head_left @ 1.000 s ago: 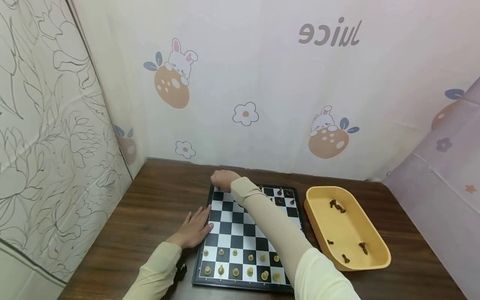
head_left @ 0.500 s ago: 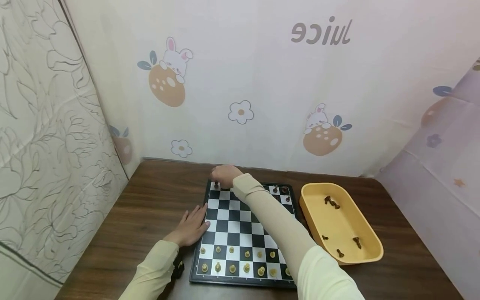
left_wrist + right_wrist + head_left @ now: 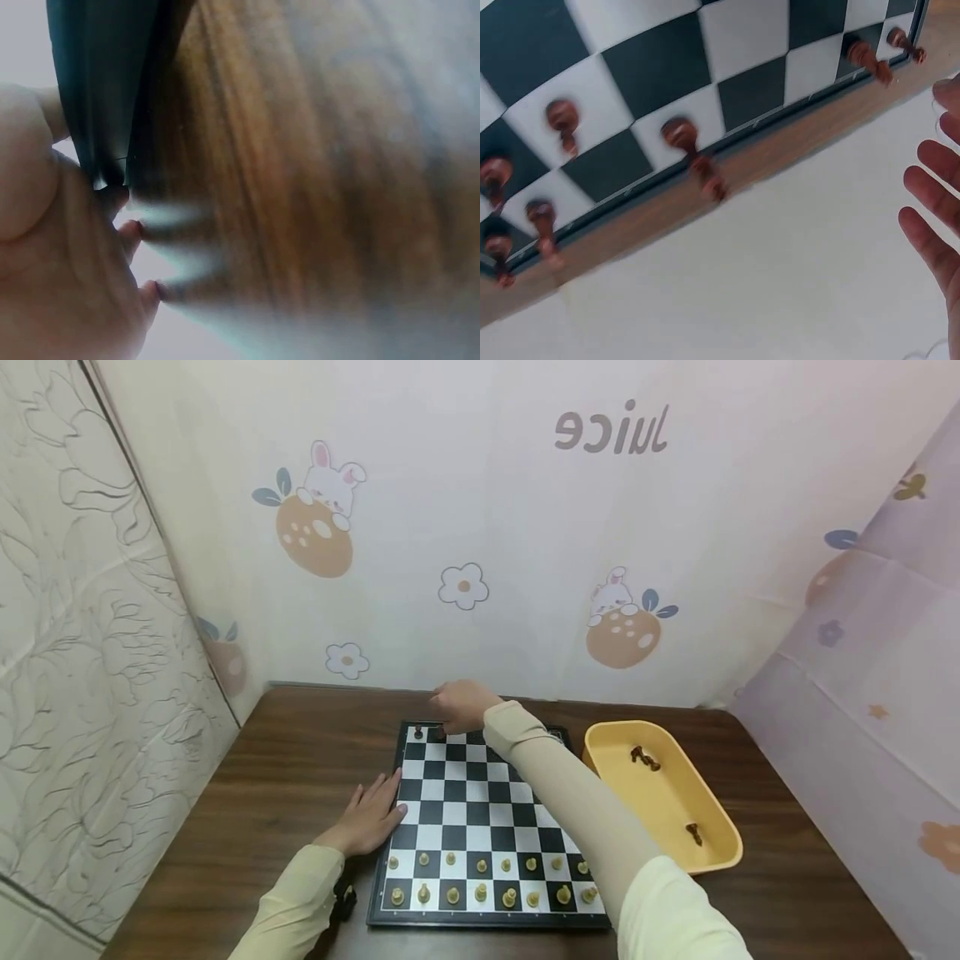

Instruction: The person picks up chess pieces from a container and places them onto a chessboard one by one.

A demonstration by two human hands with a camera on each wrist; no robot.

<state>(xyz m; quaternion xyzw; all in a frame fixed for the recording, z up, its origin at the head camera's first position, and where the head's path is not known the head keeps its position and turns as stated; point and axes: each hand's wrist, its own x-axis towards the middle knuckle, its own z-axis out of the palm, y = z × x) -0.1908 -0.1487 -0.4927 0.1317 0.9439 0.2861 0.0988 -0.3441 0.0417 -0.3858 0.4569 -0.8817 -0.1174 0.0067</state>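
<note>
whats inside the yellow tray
Dark chess pieces lie in the yellow tray: a cluster toward its far end, at least one nearer. The right sleeve covers part of its left side, hiding anything there.

smooth plastic-looking chessboard point(image 3: 465, 814), wood-grained table point(image 3: 300, 785), smooth plastic tray point(image 3: 667, 797)

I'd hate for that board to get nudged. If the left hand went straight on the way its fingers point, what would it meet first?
The chessboard's left rim, which the left hand seems to touch. Beyond it, dark chess pieces near the far left corner may come next; height is unclear.
</note>
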